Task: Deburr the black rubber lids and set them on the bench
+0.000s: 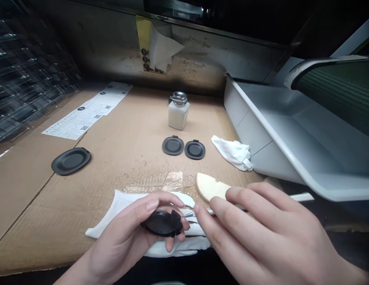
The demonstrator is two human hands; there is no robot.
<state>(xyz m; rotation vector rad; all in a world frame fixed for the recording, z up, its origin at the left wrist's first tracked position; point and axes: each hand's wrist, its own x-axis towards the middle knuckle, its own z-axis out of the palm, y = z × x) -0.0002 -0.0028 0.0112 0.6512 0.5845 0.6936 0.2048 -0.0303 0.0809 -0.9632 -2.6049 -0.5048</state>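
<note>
My left hand (pixel 130 233) is closed around a black oval part (pixel 163 223), its thumb on the upper edge and fingers behind. From the right, my right hand (pixel 249 225) grips a thin white-handled tool (pixel 303 197), whose metal tip touches the right side of the black part. Under both hands lies a white glove (pixel 120 204). A cream-coloured pad (pixel 212 188) rests just beyond my right fingers. Farther off are two dark oval covers, one (pixel 173 145) beside the other (pixel 195 149).
Another dark cover (pixel 71 161) lies at left near printed sheets (pixel 89 113). A white pump bottle (pixel 177 114) stands at the back centre. A crumpled white cloth (pixel 234 153) sits beside a large grey bin (pixel 261 130). Clear plastic trays (pixel 26 71) are stacked at left.
</note>
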